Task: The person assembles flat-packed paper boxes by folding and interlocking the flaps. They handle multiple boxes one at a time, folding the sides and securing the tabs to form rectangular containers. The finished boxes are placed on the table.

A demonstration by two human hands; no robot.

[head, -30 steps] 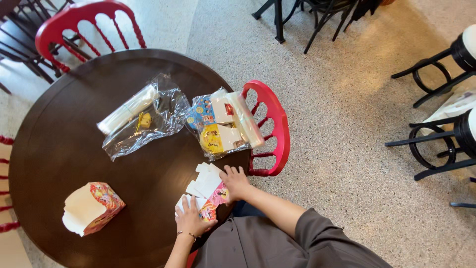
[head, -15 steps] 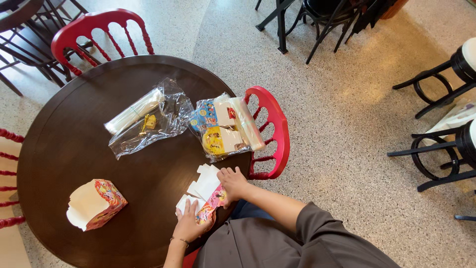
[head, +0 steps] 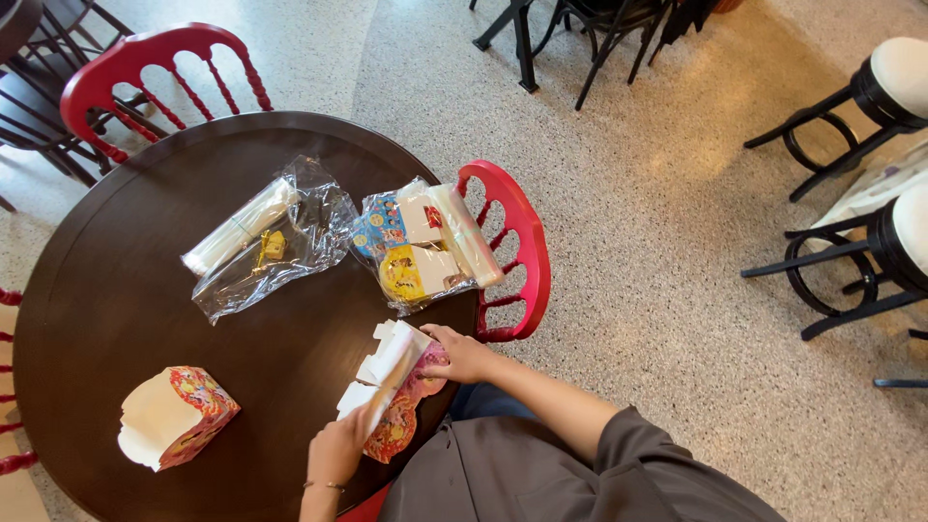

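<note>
- The left hand [head: 338, 449] grasps the near end of a flat, unfolded cardboard box blank, white inside and printed pink and orange outside [head: 391, 387], tilting it up off the round dark wooden surface [head: 116, 290].
- The right hand [head: 462, 353] pinches the blank's far edge, apparently to steady it while a panel is bent along its crease.
- The blank sits at the surface's near rim, just in front of the person.
- A finished, folded box of the same print [head: 174, 416] lies on its side, well apart to the left.
- A clear plastic bag of printed flat blanks [head: 425, 246] and a second clear bag with a white roll [head: 266, 237] rest further back, within reach.
- A red chair [head: 512, 251] stands just beside the surface.
</note>
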